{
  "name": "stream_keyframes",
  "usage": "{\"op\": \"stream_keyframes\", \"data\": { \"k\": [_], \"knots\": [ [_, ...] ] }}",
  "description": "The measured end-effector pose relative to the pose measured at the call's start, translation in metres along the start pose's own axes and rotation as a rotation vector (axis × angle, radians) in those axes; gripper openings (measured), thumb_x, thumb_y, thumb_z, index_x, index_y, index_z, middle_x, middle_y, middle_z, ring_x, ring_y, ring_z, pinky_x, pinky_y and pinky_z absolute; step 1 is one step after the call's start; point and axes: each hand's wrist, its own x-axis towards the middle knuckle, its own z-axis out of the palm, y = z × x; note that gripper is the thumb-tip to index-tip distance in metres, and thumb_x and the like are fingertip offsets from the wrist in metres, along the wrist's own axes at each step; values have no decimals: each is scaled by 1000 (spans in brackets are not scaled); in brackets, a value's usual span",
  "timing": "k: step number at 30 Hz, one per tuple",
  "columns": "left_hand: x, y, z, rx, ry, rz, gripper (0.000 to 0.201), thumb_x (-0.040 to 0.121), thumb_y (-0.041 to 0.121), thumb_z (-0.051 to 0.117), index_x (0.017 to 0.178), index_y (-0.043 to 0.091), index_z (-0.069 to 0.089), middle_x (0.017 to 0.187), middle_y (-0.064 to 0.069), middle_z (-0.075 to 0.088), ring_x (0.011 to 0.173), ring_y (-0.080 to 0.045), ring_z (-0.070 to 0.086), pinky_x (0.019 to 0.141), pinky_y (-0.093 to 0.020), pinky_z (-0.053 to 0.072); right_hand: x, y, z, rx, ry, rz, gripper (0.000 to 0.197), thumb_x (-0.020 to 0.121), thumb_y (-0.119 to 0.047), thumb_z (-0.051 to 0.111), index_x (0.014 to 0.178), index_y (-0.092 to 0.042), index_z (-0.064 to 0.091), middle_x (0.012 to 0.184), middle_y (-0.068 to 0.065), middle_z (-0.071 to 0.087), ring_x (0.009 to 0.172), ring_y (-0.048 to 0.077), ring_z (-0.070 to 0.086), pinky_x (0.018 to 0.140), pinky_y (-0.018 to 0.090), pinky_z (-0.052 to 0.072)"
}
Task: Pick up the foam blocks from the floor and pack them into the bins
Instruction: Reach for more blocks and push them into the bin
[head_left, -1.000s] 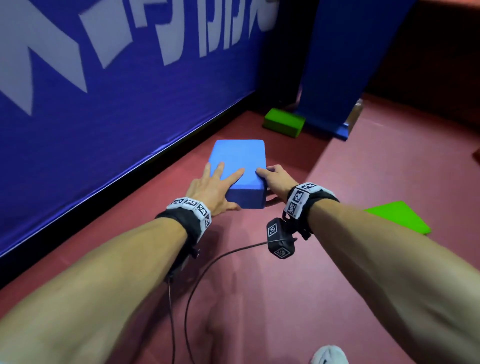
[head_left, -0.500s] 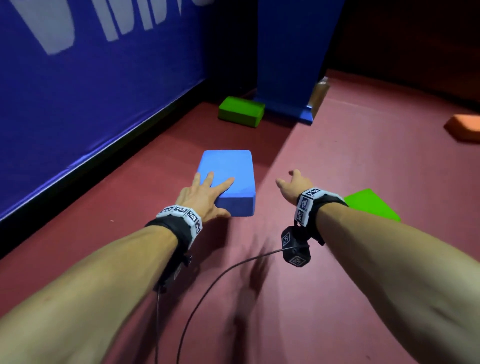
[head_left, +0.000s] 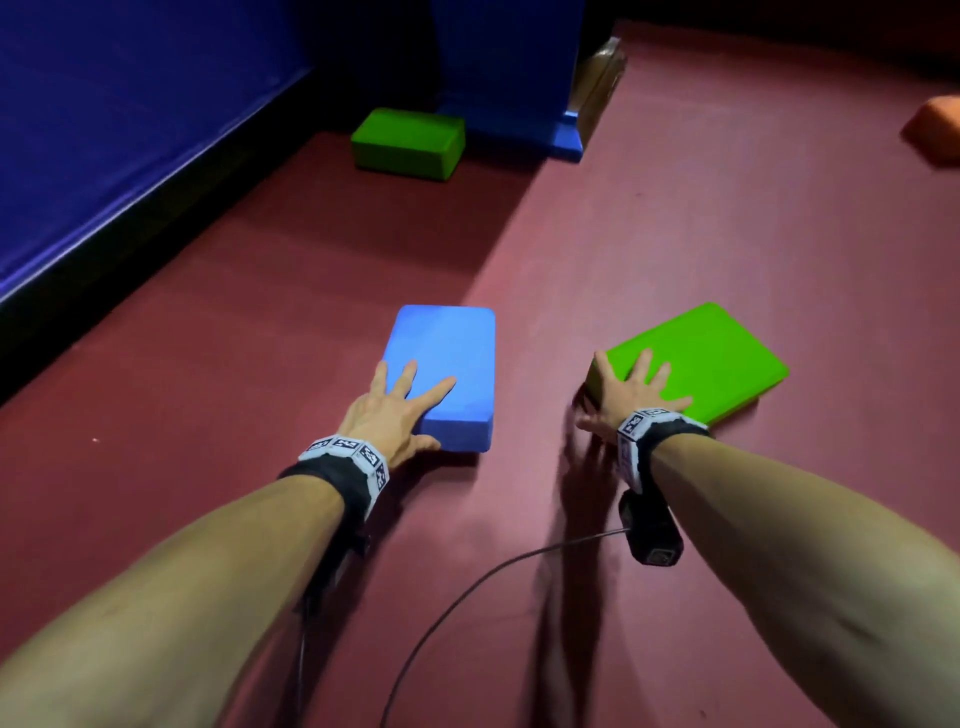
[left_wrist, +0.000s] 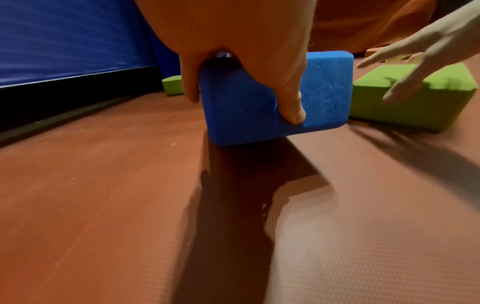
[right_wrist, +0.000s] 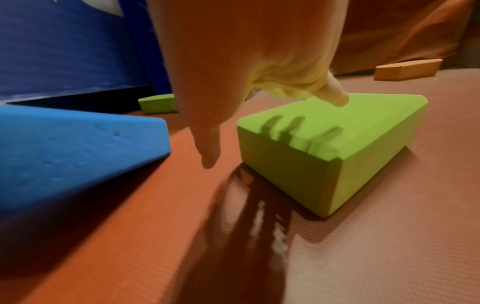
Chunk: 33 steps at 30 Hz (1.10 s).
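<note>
A blue foam block (head_left: 447, 353) lies lengthwise on the red floor mat. My left hand (head_left: 410, 410) grips its near end, with fingers spread over the top and the thumb (left_wrist: 293, 111) pressed on the end face. To its right lies a flat green block (head_left: 717, 358), turned at an angle. My right hand (head_left: 628, 400) is spread over that block's near corner. One fingertip (right_wrist: 337, 98) touches the top and the thumb (right_wrist: 207, 156) hangs down beside the block's left face, apart from it. No bin is in view.
A second green block (head_left: 408, 143) sits far back by the blue padded wall (head_left: 104, 156) and a blue pillar (head_left: 509, 67). An orange block (head_left: 935, 130) lies at the far right. A black cable (head_left: 467, 582) trails across the mat under my arms.
My right hand left the blue block and moved right onto the near green block. The left hand stayed on the blue block. The view swung to the right.
</note>
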Motion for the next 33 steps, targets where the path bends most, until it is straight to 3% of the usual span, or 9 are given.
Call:
{"op": "stream_keyframes", "data": {
  "k": [4,6,9,14,19,24,27,31,33],
  "knots": [
    [8,3,6,113,-24,6,91,85,61,60,154,41,4,153,-10,20,135,-33,28,100,-43,42,12,16,18,-22,51,-2,79,99,-30,52,148,-55,-6,160,15,-16,146,46,-9,102,78,17],
    [17,13,10,78,-63,-24,103,80,58,66,154,39,-3,156,-14,8,145,-34,13,108,-53,33,13,17,21,-58,112,-23,70,104,-18,35,148,-53,-7,161,16,-13,145,48,-4,100,77,21],
    [31,42,15,-38,-112,-9,111,72,70,66,148,53,-12,159,-8,-25,148,-36,-17,107,-70,20,16,17,21,-122,146,-48,64,105,-13,24,150,-49,-4,162,15,-7,143,52,2,96,77,26],
    [43,68,22,-56,-147,-60,101,75,79,56,145,59,-12,156,-8,-36,145,-41,-24,101,-80,14,15,21,23,-199,122,-73,65,104,-10,25,152,-46,-1,162,17,-2,142,55,5,93,76,30],
    [38,60,24,-72,-91,-18,72,88,60,50,149,53,12,158,-12,-28,145,-44,-19,102,-78,17,-2,27,31,-283,127,-149,71,101,-9,31,152,-45,-4,162,17,-3,142,54,5,93,75,32],
    [18,35,18,-263,12,-21,62,85,47,51,141,47,24,161,-8,-18,148,-38,-9,104,-70,27,-24,11,39,-317,134,-249,75,100,-11,33,150,-46,-9,161,16,-2,143,52,4,93,76,30],
    [3,19,8,-375,97,-85,59,85,37,50,140,43,30,162,-9,-8,149,-32,4,103,-59,36,-23,-3,33,-288,130,-263,87,95,-15,47,149,-47,-13,160,18,-1,145,47,0,99,75,24],
    [-9,18,-8,-425,163,-238,58,91,26,42,144,50,37,164,-9,-3,148,-26,16,107,-46,33,-6,-14,23,-212,45,-133,84,96,-13,50,149,-52,-3,160,17,-13,145,47,-8,102,76,19],
    [-11,19,-8,-398,181,-260,54,93,35,43,144,53,35,164,-9,-3,148,-26,17,106,-46,33,-3,-18,22,-214,26,-128,73,99,-13,44,149,-50,7,161,17,-12,144,50,-6,102,75,21]
  ]
}}
